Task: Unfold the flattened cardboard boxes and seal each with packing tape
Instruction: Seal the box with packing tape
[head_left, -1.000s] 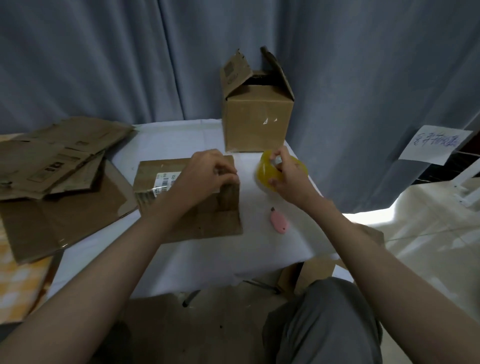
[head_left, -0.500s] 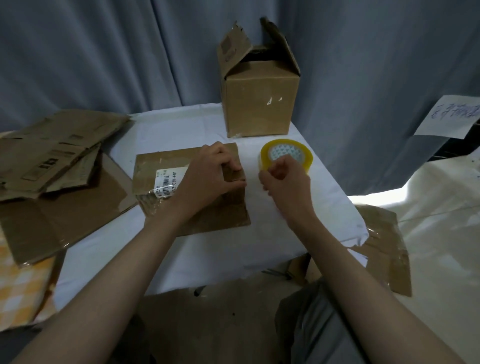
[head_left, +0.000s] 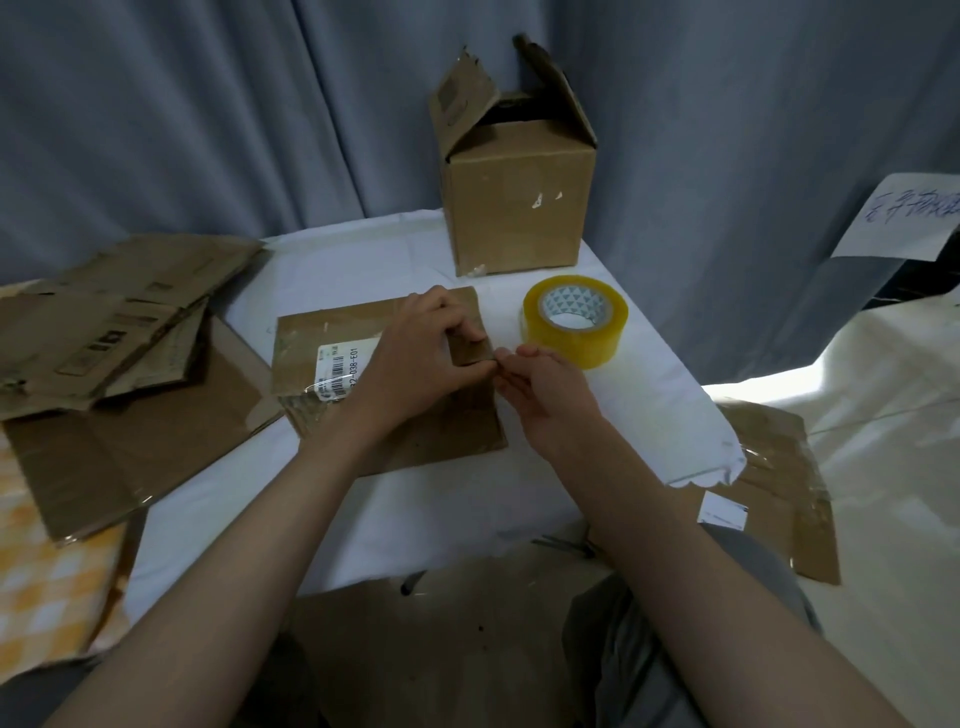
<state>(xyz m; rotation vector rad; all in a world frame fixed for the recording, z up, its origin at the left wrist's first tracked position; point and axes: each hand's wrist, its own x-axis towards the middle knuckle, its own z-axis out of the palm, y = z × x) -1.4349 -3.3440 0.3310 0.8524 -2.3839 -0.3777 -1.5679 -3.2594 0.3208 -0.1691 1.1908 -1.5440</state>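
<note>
Nearest the person, a worn sheet of cardboard (head_left: 447, 644) lies on the floor in front of the worktop (head_left: 415, 499), which is draped in white cloth. On the worktop lies the flattened box (head_left: 447, 426) — brown, scuffed, creased, with a white barcode label (head_left: 337, 366) under glossy old tape on its left half. The left hand (head_left: 415, 358) rests on top of the flattened box, its fingers curled and pinching the box's right edge. The right hand (head_left: 545, 384) meets it at that same edge, thumb and fingertips pinching the cardboard just beside the left thumb.

Just right of the flattened box, and a little farther back, a roll of yellowish clear packing tape (head_left: 574, 328) lies flat on the cloth, its core printed with small triangles. Left of the flattened box, a loose pile of more flattened cartons (head_left: 104, 332) overlaps a larger cardboard sheet (head_left: 124, 457) that overhangs the worktop's edge. Beyond the flattened box, at the far edge, stands an assembled box (head_left: 519, 208) — upright, its top flaps raised and ragged — against a grey-blue curtain (head_left: 208, 114).
</note>
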